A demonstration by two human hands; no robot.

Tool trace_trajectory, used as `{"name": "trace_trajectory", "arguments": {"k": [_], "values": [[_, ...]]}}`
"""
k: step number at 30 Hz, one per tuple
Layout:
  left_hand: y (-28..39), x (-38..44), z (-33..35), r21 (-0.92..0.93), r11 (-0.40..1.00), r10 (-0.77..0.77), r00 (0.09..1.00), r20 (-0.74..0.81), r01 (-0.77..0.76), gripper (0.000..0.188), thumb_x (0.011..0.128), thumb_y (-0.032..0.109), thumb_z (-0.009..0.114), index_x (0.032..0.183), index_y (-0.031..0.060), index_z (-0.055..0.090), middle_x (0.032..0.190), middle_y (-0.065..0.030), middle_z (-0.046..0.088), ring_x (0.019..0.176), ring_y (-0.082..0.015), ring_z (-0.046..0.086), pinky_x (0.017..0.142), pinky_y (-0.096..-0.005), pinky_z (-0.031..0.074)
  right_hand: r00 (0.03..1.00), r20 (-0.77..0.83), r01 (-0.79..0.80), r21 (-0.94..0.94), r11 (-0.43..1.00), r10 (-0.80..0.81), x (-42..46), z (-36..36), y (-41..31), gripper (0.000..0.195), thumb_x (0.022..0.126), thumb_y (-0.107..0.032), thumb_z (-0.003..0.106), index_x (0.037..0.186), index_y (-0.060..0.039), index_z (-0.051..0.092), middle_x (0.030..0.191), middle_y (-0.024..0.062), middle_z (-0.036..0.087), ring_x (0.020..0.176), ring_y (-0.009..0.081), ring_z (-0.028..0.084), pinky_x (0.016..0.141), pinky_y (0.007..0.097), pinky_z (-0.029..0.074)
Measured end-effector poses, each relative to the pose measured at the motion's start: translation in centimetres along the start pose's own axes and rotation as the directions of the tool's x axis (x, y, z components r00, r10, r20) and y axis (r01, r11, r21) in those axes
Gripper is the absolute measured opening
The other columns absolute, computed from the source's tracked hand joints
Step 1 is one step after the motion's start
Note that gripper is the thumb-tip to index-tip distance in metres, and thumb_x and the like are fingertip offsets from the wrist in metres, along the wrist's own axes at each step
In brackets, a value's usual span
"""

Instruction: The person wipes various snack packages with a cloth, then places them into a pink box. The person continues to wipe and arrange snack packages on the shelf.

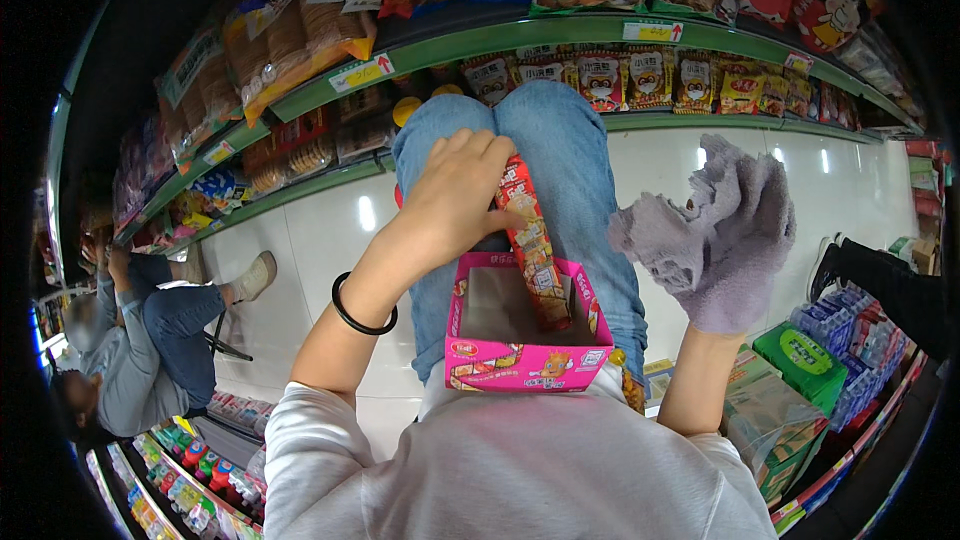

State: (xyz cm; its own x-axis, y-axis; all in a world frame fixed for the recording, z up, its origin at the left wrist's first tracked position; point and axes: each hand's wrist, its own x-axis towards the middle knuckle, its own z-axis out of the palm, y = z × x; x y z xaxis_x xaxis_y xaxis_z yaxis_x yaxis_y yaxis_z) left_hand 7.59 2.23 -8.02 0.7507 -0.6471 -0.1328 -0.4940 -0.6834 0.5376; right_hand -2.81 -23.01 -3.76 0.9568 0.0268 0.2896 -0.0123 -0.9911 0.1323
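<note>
My left hand (pixel 459 199), with a black band at the wrist, grips the upper end of a long red snack packet (pixel 534 244). The packet's lower end leans inside an open pink cardboard display box (pixel 529 367), which rests on my lap against the white shirt. Apart from the packet, the grey inside of the box shows. My right hand (pixel 709 240) is raised at the right, beside my knee; a greyish-purple cloth covers it, and its fingers are hidden.
Ahead, green-edged shelves (pixel 510 34) hold bagged snacks and small noodle-snack packets (pixel 600 82). A seated person (pixel 142 360) is at the left. Cardboard cartons (pixel 772 420), a green pack (pixel 801 360) and bottle packs stand at the right, near another person's dark-clad leg (pixel 885 285).
</note>
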Motion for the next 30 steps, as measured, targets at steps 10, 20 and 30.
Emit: {"name": "trace_trajectory", "arguments": {"k": [10, 20, 30], "values": [[2.2, -1.9, -3.3, -0.854, 0.510, -0.190, 0.955, -0.226, -0.101, 0.030, 0.087, -0.005, 0.073, 0.115, -0.0022, 0.064, 0.108, -0.0060, 0.065, 0.101, -0.0131, 0.064, 0.091, -0.0269, 0.052, 0.992, 0.114, -0.005, 0.492, 0.870, -0.059, 1.0, 3.9, -3.1, 0.067, 0.078, -0.030, 0.080, 0.136, -0.0088, 0.054, 0.132, 0.0067, 0.059, 0.117, 0.0277, 0.058, 0.092, 0.0453, 0.052], [7.3, -0.4, -6.5, -0.633, 0.675, -0.059, 0.827, -0.560, -0.380, 0.019, 0.092, -0.003, 0.067, 0.111, -0.0029, 0.072, 0.106, -0.0067, 0.064, 0.092, -0.0120, 0.062, 0.083, -0.0244, 0.050, 0.988, 0.016, -0.036, 0.992, -0.125, -0.155, 4.4, 2.0, -5.9, 0.046, 0.085, -0.010, 0.076, 0.128, -0.0024, 0.062, 0.126, 0.0116, 0.065, 0.116, 0.0256, 0.062, 0.099, 0.0393, 0.051], [6.2, 0.7, -7.7, -0.691, 0.579, -0.266, 0.702, -0.661, -0.432, 0.013, 0.093, 0.006, 0.072, 0.104, -0.0014, 0.072, 0.096, -0.0042, 0.072, 0.086, -0.0076, 0.064, 0.080, -0.0207, 0.050, 0.957, 0.096, -0.094, 0.995, 0.021, -0.273, 2.0, 0.1, -5.3, 0.053, 0.081, -0.010, 0.081, 0.129, -0.0034, 0.062, 0.125, 0.0115, 0.066, 0.115, 0.0236, 0.062, 0.099, 0.0389, 0.050]]}}
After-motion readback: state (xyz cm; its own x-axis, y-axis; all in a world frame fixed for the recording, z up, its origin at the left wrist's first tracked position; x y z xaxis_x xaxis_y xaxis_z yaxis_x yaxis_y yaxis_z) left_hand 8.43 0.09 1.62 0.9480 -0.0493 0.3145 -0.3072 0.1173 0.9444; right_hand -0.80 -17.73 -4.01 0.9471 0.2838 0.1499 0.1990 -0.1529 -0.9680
